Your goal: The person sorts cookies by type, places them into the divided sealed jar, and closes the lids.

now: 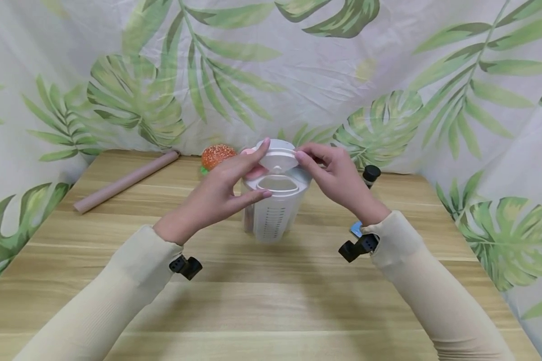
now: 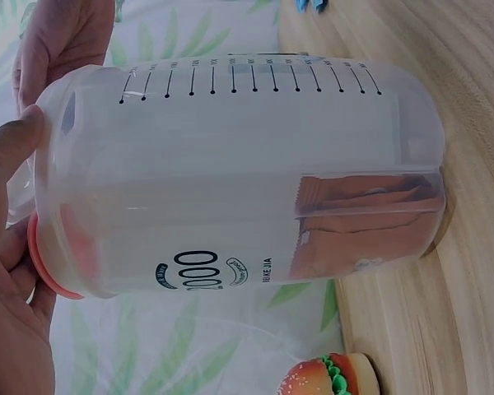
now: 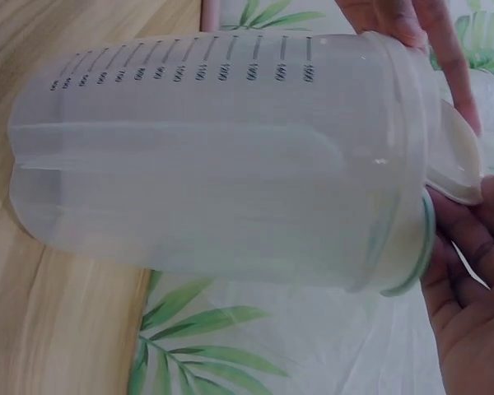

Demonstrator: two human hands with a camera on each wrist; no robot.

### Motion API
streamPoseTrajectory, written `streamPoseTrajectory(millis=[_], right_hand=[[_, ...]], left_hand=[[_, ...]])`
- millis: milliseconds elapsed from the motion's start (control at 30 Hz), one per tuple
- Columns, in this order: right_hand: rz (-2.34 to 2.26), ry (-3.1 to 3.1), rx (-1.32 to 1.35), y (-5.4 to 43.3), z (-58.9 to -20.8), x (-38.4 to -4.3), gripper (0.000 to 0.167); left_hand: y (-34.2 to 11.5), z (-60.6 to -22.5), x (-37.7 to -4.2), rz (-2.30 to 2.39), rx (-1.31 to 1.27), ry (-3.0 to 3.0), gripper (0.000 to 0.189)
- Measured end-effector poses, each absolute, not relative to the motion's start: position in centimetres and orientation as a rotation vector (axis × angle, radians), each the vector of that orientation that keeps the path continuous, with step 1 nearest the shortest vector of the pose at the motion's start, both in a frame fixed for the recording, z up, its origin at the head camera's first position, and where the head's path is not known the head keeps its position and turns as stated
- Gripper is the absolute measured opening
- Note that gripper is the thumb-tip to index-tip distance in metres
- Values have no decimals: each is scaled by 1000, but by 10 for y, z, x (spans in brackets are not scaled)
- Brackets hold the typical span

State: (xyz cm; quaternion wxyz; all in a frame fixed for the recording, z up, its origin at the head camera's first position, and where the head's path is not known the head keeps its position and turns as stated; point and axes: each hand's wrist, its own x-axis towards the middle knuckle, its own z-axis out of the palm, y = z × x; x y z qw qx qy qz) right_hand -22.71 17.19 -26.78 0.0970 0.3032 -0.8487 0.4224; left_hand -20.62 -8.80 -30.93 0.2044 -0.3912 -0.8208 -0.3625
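A tall translucent storage container [image 1: 275, 228] with printed volume marks stands upright on the table. Its front flap lid [image 1: 278, 161] is raised, showing an oval opening beneath. My right hand [image 1: 341, 178] pinches the flap's right edge between thumb and index finger. At the rim, the straight thumb of my left hand [image 1: 217, 188] presses beside the opening, while the index finger touches the flap's left side. Other left fingers lie against a pink lid [image 2: 43, 255]. One compartment holds a brown-orange packet [image 2: 354, 230]. A green-edged lid [image 3: 428, 239] shows beneath my right fingers.
Behind my left hand sits a toy hamburger [image 1: 218, 156]. A pinkish rolled tube [image 1: 126, 181] lies at the back left of the wooden table [image 1: 235, 306]. Beyond my right wrist are a black-capped bottle [image 1: 371, 173] and a blue item [image 1: 356, 229]. Leaf-print cloth hangs behind.
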Motion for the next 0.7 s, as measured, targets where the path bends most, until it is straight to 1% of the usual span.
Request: streamPoseTrajectory(millis=[100,300,500,700], right_hand=[[1271,-2532,899,180,-267,-225,25],[1289,-2488,850,208,-275,-224,22],[1168,-2670,705,247,-289,-216,27],[985,-2883,574,290,-310,-212,29]], left_hand=[[-88,-309,-206,-1008,-1092,-2299,88],[-89,-309,-205,-1017,-1088,-2294,89],[-89,-310,-206,-1011,-1090,-2279,88],[-88,-311,-207,-1045,-1103,-2261,87]])
